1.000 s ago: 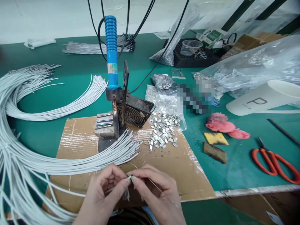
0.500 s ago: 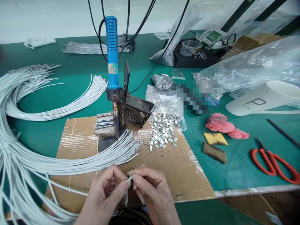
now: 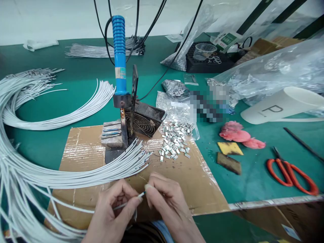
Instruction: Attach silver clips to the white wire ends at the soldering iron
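Note:
My left hand (image 3: 117, 209) is closed in a pinch on a white cable (image 3: 141, 194), whose dark tip pokes out past the thumb. Just right of that tip, my right hand (image 3: 164, 199) is closed too, thumb against forefinger. What those fingers hold, if anything, is too small to make out. Beyond both hands a thick bundle of white cables (image 3: 83, 177) curves in from the left, its dark ends fanned out over the cardboard (image 3: 184, 189). A blue-handled soldering iron (image 3: 118, 54) stands upright in a stand behind the bundle ends.
Small metal pieces (image 3: 174, 141) lie heaped on the cardboard, beside a dark fan (image 3: 144, 119). Orange-handled scissors (image 3: 291, 173), a yellow sponge (image 3: 230, 148), a brown sponge (image 3: 228, 163) and pink cloth (image 3: 238, 133) are at the right. A white cup (image 3: 275, 106) lies tipped behind.
My right hand has drawn slightly away to the right from the cable's end, so the dark tip now shows. My left hand keeps its pinch. The view has shifted slightly.

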Action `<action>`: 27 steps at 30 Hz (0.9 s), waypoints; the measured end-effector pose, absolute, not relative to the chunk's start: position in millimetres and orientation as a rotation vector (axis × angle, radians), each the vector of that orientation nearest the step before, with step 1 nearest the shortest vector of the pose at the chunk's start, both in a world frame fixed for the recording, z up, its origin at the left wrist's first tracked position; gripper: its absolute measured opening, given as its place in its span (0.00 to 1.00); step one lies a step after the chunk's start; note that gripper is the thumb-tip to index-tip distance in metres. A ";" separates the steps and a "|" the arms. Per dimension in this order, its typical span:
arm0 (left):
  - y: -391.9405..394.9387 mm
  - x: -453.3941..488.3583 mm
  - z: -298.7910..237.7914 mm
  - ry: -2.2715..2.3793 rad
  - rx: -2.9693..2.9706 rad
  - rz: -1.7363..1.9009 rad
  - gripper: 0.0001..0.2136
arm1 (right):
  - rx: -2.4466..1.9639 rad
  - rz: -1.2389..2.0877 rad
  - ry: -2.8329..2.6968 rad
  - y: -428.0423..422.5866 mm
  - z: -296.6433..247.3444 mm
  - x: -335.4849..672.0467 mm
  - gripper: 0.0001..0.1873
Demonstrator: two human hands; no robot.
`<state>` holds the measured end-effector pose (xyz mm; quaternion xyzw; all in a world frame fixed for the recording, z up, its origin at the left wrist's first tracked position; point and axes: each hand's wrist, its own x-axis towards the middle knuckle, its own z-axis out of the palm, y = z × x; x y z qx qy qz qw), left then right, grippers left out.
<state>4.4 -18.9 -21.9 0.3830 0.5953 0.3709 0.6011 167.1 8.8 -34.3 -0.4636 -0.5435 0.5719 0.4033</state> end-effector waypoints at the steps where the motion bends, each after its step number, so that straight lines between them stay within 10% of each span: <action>1: -20.6 4.4 -24.0 1.393 0.931 0.850 0.16 | -1.186 1.418 -1.502 8.8 -31.3 166.9 0.25; 11: -24.6 7.9 -28.4 1.506 1.202 0.843 0.14 | -1.478 0.969 -1.360 15.9 -34.1 196.1 0.22; 27: -14.4 6.5 -8.4 1.429 0.852 0.912 0.19 | -1.092 1.591 -1.048 -0.1 -43.9 166.2 0.06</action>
